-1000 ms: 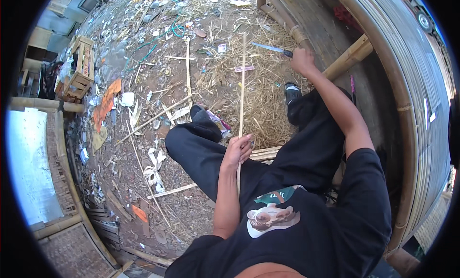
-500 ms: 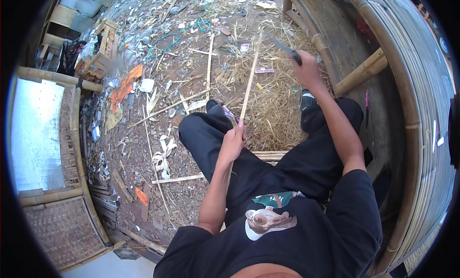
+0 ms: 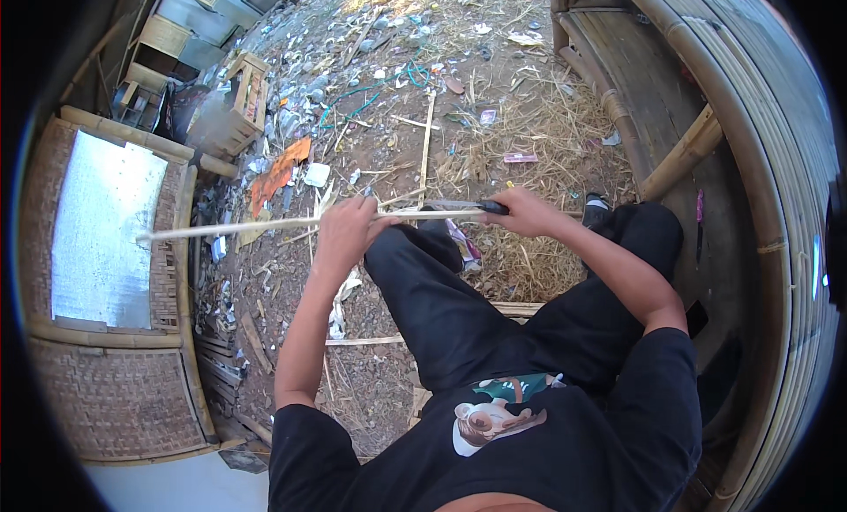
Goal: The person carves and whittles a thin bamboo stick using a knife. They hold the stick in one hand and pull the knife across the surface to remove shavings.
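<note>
A long, pale bamboo strip (image 3: 238, 228) lies almost level across the view, above my knees. My left hand (image 3: 347, 229) is closed around it near its middle, and its left end sticks out well past that hand. In my right hand (image 3: 528, 214) is a knife (image 3: 496, 207), gripped by its black handle. The blade points left toward my left hand and lies along the strip, seemingly touching it. The blade's tip is partly hidden behind the left fingers. Part of the strip passes by the right hand.
Loose bamboo strips (image 3: 429, 150) and dry straw (image 3: 529, 269) lie on the littered ground. A wooden crate (image 3: 251, 106) stands at the far left. At the left is a woven bamboo panel (image 3: 115, 397); a bamboo bench frame (image 3: 679, 154) runs along the right.
The strip has swung from pointing away to lying crosswise. My left hand has moved left and farther away; my right hand has brought the knife down and nearer, onto the strip.
</note>
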Demonstrator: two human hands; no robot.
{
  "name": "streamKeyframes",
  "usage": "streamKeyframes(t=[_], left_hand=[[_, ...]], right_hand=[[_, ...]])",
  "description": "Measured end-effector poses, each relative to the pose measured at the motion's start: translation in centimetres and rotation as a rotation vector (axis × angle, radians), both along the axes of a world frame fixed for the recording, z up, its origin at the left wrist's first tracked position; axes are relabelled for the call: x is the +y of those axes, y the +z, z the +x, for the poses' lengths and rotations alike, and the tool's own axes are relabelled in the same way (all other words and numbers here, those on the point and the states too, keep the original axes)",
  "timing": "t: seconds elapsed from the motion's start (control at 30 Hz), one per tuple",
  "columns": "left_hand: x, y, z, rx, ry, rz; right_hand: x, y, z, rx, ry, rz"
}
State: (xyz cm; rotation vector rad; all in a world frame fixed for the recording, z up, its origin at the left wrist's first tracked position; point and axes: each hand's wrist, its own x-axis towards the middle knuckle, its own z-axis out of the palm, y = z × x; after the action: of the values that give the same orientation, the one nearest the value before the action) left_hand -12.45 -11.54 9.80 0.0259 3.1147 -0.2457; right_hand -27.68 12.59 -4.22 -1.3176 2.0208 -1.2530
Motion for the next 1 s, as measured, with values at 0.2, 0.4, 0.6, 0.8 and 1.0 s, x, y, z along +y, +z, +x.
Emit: streamKeyframes(t=[0.2,0.4,0.6,0.8,1.0], left_hand=[[1.2,-1.5,2.2,0.625,0.155,0.214],[5.7,-10.8,7.5,0.397,0.520,0.426],[5.3,-13.1,7.2,0.350,0.567,0.438],[0.8,-11.7,5.9,0.213,0.506,0.344],[-5.8,-8.8,4.4,0.659,0.781,0.418]], right_hand=[[0.8,-2.2,-2.0,-0.263,-0.242,-0.055],[1.1,-1.1,-1.4,-0.967,-0.249,-0.159],[1.6,-0.2,-1.1,-1.298,-0.215,-0.246],[1.3,-0.3,-1.4,-1.394,-0.224,-0.308],[1.9,-0.7,-2.1,-1.344,-0.229,-0.267]])
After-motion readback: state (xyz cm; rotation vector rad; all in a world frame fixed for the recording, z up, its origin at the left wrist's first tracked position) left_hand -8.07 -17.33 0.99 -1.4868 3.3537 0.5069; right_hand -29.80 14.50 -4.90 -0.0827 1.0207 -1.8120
